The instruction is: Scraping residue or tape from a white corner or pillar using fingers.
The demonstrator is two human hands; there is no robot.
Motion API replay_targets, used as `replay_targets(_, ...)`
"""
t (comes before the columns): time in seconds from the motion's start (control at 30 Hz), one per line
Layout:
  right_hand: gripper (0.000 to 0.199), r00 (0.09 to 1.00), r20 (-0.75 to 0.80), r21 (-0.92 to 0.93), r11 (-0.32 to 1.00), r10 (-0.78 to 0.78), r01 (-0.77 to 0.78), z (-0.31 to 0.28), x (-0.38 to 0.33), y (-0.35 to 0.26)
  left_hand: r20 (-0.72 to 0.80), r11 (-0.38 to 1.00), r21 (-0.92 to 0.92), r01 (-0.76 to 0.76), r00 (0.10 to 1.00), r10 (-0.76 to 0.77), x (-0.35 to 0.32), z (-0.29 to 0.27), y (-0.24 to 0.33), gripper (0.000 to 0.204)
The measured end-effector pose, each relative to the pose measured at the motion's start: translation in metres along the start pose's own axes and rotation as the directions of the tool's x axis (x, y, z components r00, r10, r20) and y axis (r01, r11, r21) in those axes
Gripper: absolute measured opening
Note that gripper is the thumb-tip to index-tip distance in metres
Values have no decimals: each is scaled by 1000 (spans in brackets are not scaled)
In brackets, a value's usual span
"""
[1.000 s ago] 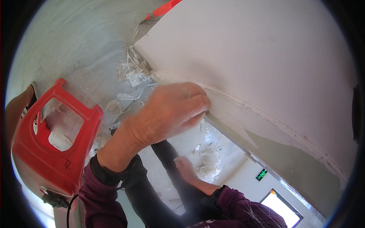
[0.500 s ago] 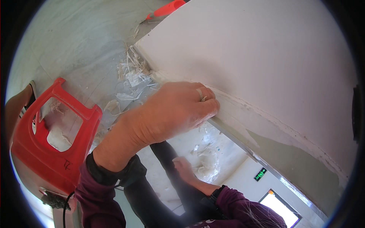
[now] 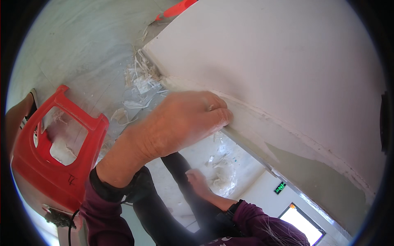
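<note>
My left hand (image 3: 182,119) reaches across from the lower left, its fingers bent against the edge of the wall corner (image 3: 242,117). The fingers look closed; their tips and anything in them are hidden from sight. A ring shows on one finger. White dust coats the fingertips. Lower down, my right hand (image 3: 199,182) is by my dark-trousered leg (image 3: 178,168), away from the wall. Its fingers are drawn together, with a whitish patch at the tips too small to name. Along the wall runs a peeled strip (image 3: 320,168) with greenish-grey bare surface.
A red plastic stool (image 3: 69,184) stands at the left. Torn white scraps (image 3: 145,86) lie on the floor at the wall's corner. An orange-handled tool (image 3: 176,10) is at the top. Another person's foot (image 3: 30,102) shows at the far left. A green lit sign (image 3: 280,187) hangs beyond.
My left hand has shifted slightly left along the wall edge and turned a little, so the ring shows less. The right hand stays in place. The whole view has moved slightly.
</note>
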State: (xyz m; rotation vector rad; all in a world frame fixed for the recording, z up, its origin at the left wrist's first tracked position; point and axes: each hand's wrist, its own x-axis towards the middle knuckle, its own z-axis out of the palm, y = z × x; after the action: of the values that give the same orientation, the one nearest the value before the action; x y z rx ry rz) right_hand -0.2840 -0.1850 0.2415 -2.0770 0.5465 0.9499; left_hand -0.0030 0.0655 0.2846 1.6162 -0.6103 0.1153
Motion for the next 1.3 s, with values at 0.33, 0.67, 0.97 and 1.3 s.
replay_targets(0.33, 17, 999, 10, 13, 999, -36, 36, -2, 2, 0, -99, 993, 51, -111, 988, 115, 9, 10, -2, 20)
replay_targets(0.67, 18, 998, 25, 5, 998, -63, 63, -3, 3, 1, -95, 998, -68, -1, 996, -5, 0, 6, -3, 18)
replay_targets(0.97, 18, 998, 40, 5, 999, -45, 45, -2, 3, -1, 47, 997, 30, -65, 997, 63, 14, -6, -1, 25)
replay_targets(1.3, 18, 999, 10, 0, 1000, -32, 32, -1, 4, -1, -199, 998, -20, -52, 979, 47, 0, 17, -2, 34)
